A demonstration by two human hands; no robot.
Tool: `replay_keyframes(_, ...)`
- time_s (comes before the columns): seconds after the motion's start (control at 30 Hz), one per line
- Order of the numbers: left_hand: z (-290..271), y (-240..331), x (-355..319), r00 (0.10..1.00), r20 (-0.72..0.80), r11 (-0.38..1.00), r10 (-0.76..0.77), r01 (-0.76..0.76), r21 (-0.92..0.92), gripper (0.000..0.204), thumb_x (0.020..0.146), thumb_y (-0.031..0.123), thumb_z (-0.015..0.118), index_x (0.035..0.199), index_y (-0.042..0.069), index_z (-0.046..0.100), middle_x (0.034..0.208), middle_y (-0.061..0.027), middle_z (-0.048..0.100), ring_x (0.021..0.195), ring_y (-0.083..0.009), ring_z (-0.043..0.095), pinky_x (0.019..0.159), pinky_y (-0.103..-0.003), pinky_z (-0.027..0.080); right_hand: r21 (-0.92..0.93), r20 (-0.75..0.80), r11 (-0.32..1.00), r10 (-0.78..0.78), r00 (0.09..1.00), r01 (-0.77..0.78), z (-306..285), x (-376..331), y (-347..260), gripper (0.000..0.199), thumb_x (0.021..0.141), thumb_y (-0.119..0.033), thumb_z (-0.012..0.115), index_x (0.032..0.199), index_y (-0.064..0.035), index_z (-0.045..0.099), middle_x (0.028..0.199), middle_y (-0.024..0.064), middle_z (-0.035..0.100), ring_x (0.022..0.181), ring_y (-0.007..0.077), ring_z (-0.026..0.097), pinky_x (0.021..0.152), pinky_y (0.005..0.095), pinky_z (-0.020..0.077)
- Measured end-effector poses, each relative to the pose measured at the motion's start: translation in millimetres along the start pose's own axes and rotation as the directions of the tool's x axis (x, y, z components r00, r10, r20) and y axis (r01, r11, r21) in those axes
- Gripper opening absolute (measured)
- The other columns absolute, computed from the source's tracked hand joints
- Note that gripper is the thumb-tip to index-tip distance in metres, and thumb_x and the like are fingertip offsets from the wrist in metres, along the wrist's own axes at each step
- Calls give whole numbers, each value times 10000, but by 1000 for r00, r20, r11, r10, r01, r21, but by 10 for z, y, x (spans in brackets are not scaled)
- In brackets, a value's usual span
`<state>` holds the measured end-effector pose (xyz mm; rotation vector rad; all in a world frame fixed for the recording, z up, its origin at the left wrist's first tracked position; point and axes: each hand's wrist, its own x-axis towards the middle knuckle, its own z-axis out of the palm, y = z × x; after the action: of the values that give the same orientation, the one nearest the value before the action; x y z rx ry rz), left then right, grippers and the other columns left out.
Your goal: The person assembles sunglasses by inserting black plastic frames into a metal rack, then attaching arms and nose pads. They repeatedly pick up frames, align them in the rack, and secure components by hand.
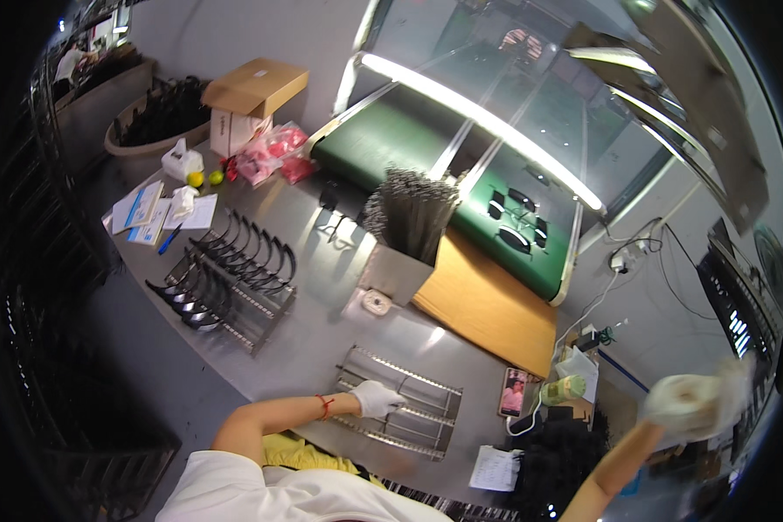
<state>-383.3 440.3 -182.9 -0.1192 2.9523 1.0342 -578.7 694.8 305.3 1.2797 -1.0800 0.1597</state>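
My left hand (376,398), in a white glove, rests on a metal rack (409,363) with notched rails. Its fingers appear closed around one of the middle rails, and no parts stand in this rack. Far out to the right, my right hand (694,405) is raised, white-gloved and smeared by motion, so its fingers do not show. It is near a dark stand (731,287) at the right edge. On the left of the table a second rack (257,326) carries several curved black parts (248,252).
A metal bin of thin rods (396,278) stands mid-table. Behind it runs a green conveyor belt (391,130) with black parts. A brown board (487,300), phone (512,391), green-lidded cup (564,391) and paper (494,468) lie right. Boxes (257,87) and booklets (139,209) sit far left.
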Motion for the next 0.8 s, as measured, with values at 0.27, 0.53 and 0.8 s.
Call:
replay_keyframes(0.27,-1508,-309,-1038,876,-480,994,-33,-20,-105,333,947,240,514,1211,60,607,1021,-156,668,963,-329,647,878,-464,502,839,390,527,-410,824,-135,2389,1024,-4063,374,802,-125,628,1166,-51,589,1120,96,624,790,258,638,739,390,544)
replay_keyframes(0.53,-2268,-869,-2680,689,-597,895,-411,183,-406,235,917,148,609,1130,60,657,1008,-134,684,923,-330,652,812,-406,522,174,755,977,-214,620,125,5774,-297,-5720,464,888,-181,506,1345,-113,547,1473,107,488,1382,277,421,1202,533,194)
replay_keyframes(0.8,-2348,-1110,-3030,491,-252,164,-834,-215,-963,173,1007,53,540,1140,-15,627,909,-50,666,833,-120,634,793,-259,529,359,920,865,-266,286,-351,5543,728,-5796,253,912,-265,564,893,-99,755,847,145,734,828,304,715,885,465,506)
